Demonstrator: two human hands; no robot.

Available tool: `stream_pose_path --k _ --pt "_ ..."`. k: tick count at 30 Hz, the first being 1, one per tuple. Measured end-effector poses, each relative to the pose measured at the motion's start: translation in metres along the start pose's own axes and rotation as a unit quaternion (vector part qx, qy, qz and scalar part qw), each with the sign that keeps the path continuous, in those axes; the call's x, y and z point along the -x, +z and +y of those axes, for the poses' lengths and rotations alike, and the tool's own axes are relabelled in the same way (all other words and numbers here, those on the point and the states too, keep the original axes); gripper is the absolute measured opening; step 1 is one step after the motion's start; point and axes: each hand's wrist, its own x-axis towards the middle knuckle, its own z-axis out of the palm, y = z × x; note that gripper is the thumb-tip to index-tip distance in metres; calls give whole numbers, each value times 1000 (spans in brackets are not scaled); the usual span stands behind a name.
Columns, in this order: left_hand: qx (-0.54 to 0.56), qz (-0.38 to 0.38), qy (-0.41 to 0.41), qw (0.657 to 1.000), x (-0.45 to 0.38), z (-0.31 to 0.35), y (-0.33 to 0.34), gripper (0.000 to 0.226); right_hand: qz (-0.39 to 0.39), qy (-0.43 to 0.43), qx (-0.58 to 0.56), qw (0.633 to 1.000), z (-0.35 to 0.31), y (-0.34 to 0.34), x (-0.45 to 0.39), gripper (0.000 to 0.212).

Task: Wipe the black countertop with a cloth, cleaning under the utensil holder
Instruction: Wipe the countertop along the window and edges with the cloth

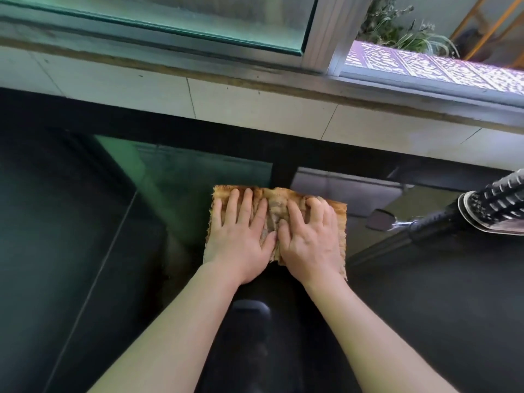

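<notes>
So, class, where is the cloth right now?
In the head view, the cloth lies flat mid-counter, pressed under the left hand and right hand, just below the window wall.

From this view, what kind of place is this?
Probably a home kitchen by a window: a glossy black countertop, a tiled wall under the window, and a utensil holder.

I see the countertop (pixel 425 307) as glossy black, mirror-smooth. Cloth (pixel 279 204) is rough orange terry, frayed at its edges. Utensil holder (pixel 499 205) at right edge: perforated shiny metal.
</notes>
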Motion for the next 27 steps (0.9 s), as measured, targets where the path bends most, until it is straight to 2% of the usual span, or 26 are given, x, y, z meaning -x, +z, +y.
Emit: stream_pose_path --k 4,7,13,22,27 --pt "0 -14 5 1000 42 -1 9 72 -52 -11 8 999 -8 -4 40 58" --pt "6 -16 5 1000 72 0 16 73 -93 13 50 994 -15 -3 68 61" --pt "12 -16 12 1000 123 -2 27 71 -114 27 63 991 -25 -1 122 66" --pt "23 -9 22 999 187 -5 42 65 -92 28 44 994 -42 3 191 72" --pt "30 18 23 999 218 -1 60 64 -51 35 39 997 -48 12 227 68"
